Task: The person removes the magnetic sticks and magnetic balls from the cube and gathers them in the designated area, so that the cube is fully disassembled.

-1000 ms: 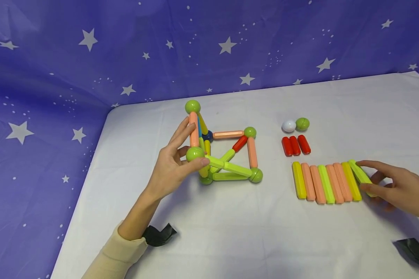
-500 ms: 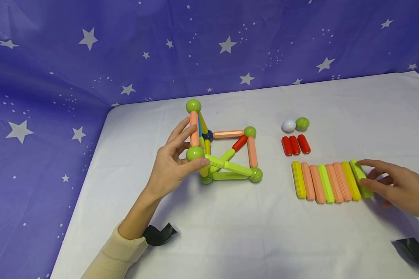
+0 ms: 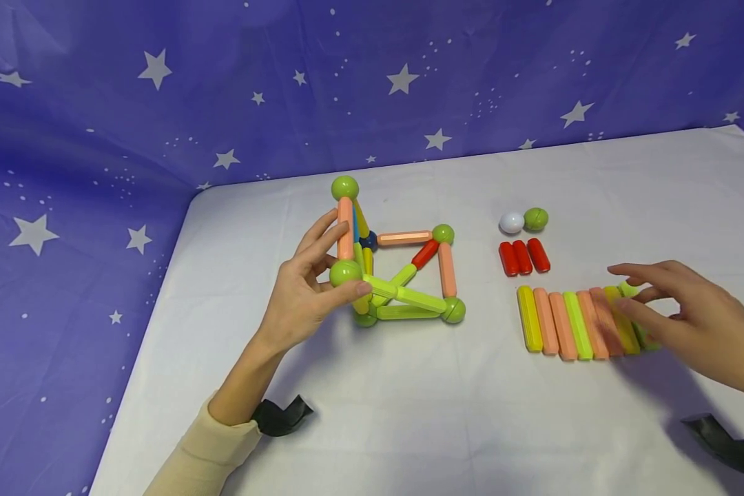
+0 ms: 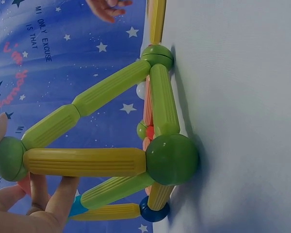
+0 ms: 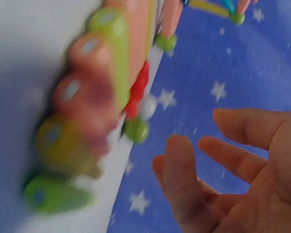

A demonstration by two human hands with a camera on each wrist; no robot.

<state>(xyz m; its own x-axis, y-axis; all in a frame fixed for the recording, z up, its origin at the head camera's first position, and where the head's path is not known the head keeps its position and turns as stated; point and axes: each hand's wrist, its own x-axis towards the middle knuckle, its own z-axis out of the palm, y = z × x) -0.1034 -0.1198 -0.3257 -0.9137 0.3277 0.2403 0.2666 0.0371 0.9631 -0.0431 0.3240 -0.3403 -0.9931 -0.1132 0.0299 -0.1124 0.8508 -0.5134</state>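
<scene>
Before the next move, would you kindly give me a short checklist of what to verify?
1. Left hand supporting the stick frame: ok, it grips a raised corner.
2. Right hand free: ok, nothing in its fingers.
3. Stick row laid out: ok, side by side.
4. White ball and green ball available: ok, off the frame.
5. Rightmost green stick fully visible in the head view: not ok, the hand partly covers it.
6. Stick frame firmly joined: cannot tell.

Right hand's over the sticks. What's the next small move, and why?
Probably lower the right hand and pinch one stick from the row of sticks: it hovers over the row's right end, holding nothing, while the left hand holds the stick-and-ball frame.
</scene>
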